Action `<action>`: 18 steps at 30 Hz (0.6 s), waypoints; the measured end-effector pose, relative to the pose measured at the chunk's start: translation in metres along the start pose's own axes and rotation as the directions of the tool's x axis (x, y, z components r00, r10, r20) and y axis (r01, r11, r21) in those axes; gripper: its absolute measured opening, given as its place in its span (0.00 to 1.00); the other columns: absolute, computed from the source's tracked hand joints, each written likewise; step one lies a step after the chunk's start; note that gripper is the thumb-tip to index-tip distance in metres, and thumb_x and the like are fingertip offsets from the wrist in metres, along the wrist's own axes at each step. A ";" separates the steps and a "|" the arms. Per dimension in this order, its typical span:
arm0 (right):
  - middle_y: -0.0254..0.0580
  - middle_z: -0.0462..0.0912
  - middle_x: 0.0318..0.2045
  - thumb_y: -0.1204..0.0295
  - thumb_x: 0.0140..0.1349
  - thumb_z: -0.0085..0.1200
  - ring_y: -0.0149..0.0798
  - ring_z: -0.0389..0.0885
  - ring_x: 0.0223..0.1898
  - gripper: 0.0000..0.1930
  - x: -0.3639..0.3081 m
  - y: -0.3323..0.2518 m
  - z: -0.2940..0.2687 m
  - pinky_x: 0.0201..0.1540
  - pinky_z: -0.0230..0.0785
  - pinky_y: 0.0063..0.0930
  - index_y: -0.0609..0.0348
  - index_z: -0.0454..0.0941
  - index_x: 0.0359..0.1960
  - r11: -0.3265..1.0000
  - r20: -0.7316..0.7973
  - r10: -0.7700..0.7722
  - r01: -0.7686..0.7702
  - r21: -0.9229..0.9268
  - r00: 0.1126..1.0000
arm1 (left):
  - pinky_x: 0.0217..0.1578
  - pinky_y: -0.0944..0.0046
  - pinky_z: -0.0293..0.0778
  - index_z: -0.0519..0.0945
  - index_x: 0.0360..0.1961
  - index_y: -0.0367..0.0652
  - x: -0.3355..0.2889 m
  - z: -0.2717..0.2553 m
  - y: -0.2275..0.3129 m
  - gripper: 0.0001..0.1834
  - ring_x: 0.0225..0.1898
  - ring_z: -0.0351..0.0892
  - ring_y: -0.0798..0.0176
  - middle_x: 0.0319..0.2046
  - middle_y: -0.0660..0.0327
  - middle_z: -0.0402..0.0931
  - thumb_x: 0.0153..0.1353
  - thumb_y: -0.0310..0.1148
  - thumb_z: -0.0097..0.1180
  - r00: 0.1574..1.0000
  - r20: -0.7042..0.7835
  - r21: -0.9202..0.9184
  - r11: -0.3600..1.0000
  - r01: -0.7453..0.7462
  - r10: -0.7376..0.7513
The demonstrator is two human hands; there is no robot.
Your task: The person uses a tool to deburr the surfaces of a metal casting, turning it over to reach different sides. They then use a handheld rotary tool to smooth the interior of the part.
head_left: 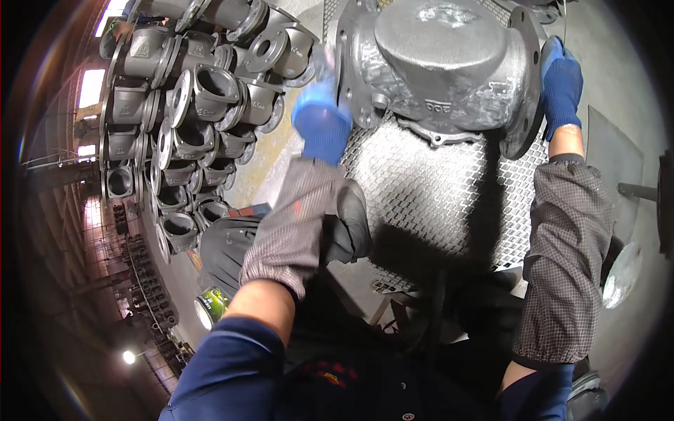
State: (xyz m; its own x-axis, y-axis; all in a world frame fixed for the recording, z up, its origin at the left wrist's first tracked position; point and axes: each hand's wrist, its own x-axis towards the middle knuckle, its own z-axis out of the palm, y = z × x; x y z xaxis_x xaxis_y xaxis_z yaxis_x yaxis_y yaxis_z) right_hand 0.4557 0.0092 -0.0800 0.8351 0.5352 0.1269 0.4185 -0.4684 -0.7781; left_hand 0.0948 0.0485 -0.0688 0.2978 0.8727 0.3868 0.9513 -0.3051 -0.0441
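Observation:
A large grey cast-iron valve body (442, 67) with a round flange at each end rests in front of me on a metal mesh surface (428, 189). By its left flange (347, 63) is my left hand (321, 116) in a blue glove; motion smears its fingers, so their grip cannot be made out. My right hand (562, 84), also blue-gloved, is closed beside the right flange (523, 84). A thin rod (564, 21) runs up from its fingers. Whether that hand touches the flange is hidden. Checked sleeve covers wrap both forearms.
Many smaller flanged castings (193, 133) are stacked at the left. A green can (210, 307) stands low at the left, near my leg. To the right are a flat grey plate (611, 154), a dark bar (635, 191) and a pale round disc (623, 275).

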 end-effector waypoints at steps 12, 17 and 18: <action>0.38 0.78 0.35 0.63 0.64 0.41 0.32 0.75 0.36 0.17 -0.061 0.127 0.015 0.40 0.68 0.28 0.65 0.74 0.43 0.891 0.160 -0.427 0.384 0.240 0.890 | 0.40 0.60 0.76 0.71 0.48 0.38 -0.019 0.068 -0.049 0.16 0.39 0.77 0.58 0.40 0.56 0.75 0.59 0.29 0.43 0.683 0.698 -0.582 -0.727 0.366 -0.215; 0.34 0.76 0.38 0.59 0.64 0.41 0.29 0.74 0.38 0.19 -0.109 0.096 0.011 0.41 0.68 0.24 0.62 0.73 0.45 0.584 0.432 0.102 -0.405 0.703 0.896 | 0.43 0.52 0.74 0.69 0.49 0.38 -0.011 0.079 -0.023 0.19 0.44 0.73 0.52 0.45 0.53 0.72 0.62 0.39 0.39 0.714 0.692 -0.513 -0.769 0.382 -0.107; 0.34 0.76 0.38 0.59 0.64 0.41 0.30 0.74 0.38 0.19 -0.106 0.095 0.008 0.41 0.68 0.24 0.61 0.73 0.45 0.515 0.452 0.135 -0.452 0.728 0.882 | 0.42 0.53 0.74 0.69 0.49 0.38 -0.006 0.090 -0.022 0.19 0.44 0.72 0.52 0.45 0.53 0.71 0.62 0.39 0.39 0.766 0.637 -0.562 -0.734 0.381 -0.091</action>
State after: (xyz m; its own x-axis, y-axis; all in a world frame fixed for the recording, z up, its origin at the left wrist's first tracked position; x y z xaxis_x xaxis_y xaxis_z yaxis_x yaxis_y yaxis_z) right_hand 0.4041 -0.0862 -0.1725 0.6315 0.7265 -0.2708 -0.4217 0.0287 -0.9063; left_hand 0.0794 0.0837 -0.1529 0.1925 0.9385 -0.2866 -0.6299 0.3421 0.6973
